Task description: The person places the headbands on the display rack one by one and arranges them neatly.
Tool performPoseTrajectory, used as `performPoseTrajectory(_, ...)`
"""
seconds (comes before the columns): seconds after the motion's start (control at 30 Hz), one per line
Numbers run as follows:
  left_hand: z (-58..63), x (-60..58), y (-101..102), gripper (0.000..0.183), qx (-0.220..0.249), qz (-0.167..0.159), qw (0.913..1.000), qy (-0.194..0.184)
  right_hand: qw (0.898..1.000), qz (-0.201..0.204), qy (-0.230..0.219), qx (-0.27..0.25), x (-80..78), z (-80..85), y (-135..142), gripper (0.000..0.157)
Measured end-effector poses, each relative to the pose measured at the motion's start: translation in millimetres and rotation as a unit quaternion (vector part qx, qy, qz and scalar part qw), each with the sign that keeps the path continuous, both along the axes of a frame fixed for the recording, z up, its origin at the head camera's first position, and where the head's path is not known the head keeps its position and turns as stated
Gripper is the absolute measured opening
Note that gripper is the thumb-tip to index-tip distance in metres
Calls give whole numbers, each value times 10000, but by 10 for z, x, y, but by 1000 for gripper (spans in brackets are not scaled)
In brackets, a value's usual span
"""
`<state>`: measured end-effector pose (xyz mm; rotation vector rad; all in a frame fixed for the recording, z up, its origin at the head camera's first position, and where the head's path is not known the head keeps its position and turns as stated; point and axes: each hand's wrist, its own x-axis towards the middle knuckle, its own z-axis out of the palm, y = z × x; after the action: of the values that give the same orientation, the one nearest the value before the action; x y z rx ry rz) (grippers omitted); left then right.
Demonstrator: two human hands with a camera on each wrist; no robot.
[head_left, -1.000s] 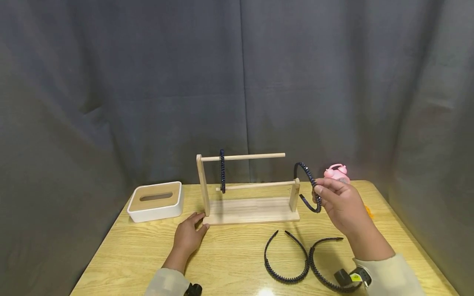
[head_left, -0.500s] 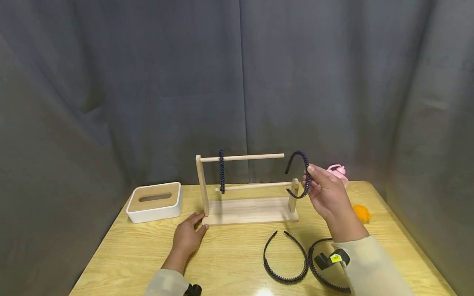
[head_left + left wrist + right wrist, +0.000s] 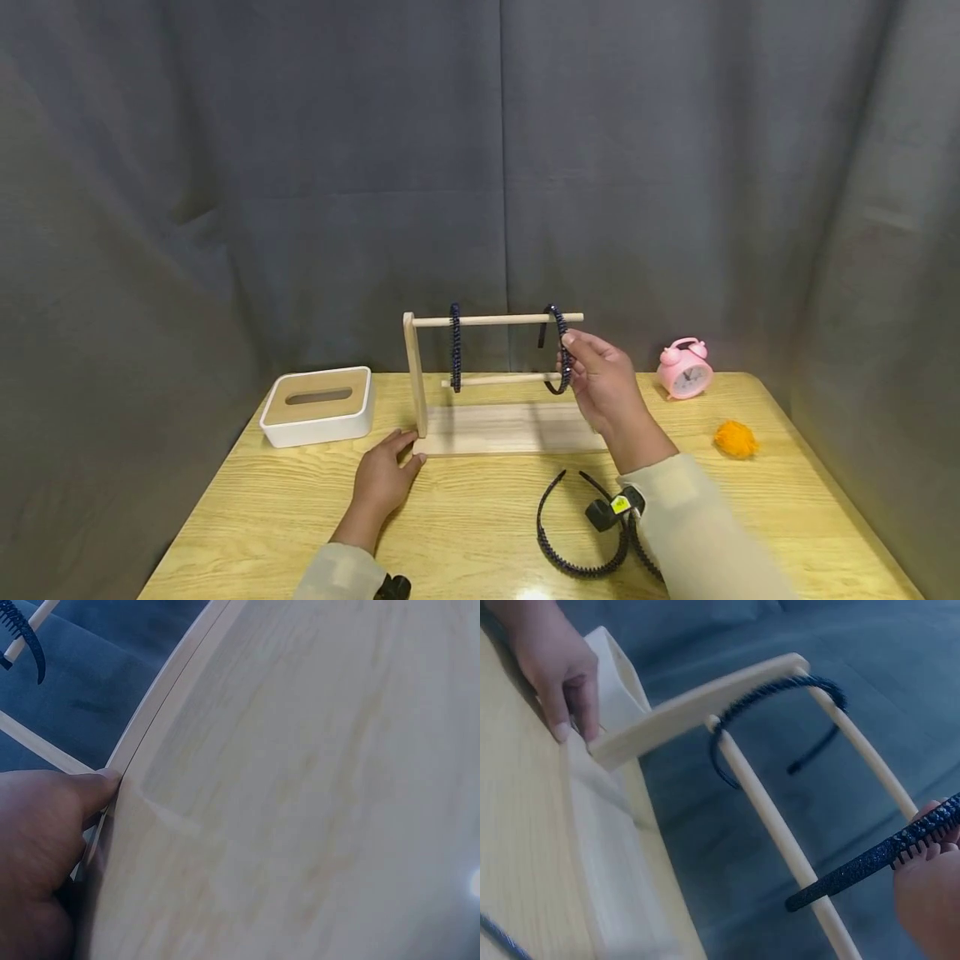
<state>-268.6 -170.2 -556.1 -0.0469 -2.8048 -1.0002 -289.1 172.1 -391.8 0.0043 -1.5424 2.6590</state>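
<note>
My right hand [image 3: 603,383] pinches a dark blue beaded headband [image 3: 566,367] between thumb and fingers. That headband stands upright around the two rods toward the right part of a wooden headband stand [image 3: 517,429]. In the right wrist view its narrow end crosses the lower rod [image 3: 780,832]. A second headband [image 3: 456,350] hangs on the rods nearer the left post. At the base's left corner, my left hand [image 3: 381,475] grips the stand, thumb in front and fingers by the post. The stand's right post is mostly hidden behind my right hand.
Two more headbands lie on the table in front: one [image 3: 577,570] in view, the other [image 3: 647,560] mostly under my right sleeve. A white tissue box [image 3: 315,429] stands left of the stand. On the right are a pink alarm clock [image 3: 686,371] and an orange pom-pom [image 3: 737,439].
My right hand has carried the headband leftward from beyond the rods' right end to around them. The left hand has stayed at the base. The clock and pom-pom have come into full view.
</note>
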Motion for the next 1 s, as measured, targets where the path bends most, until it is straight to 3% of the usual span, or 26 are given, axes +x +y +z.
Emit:
performPoseTrajectory(0.23, -21, -3, 1, 47, -23, 18, 10000, -6, 9991, 342, 218, 127, -42, -97, -446, 8)
performPoseTrajectory(0.47, -4, 7, 6, 47, 47, 38, 10000, 9, 9962, 514, 416, 565, -96, -182, -779, 25)
performPoseTrajectory(1.0, 13, 11, 8, 45, 22, 43, 10000, -30, 9912, 622, 582, 1017, -205, -303, -945, 15)
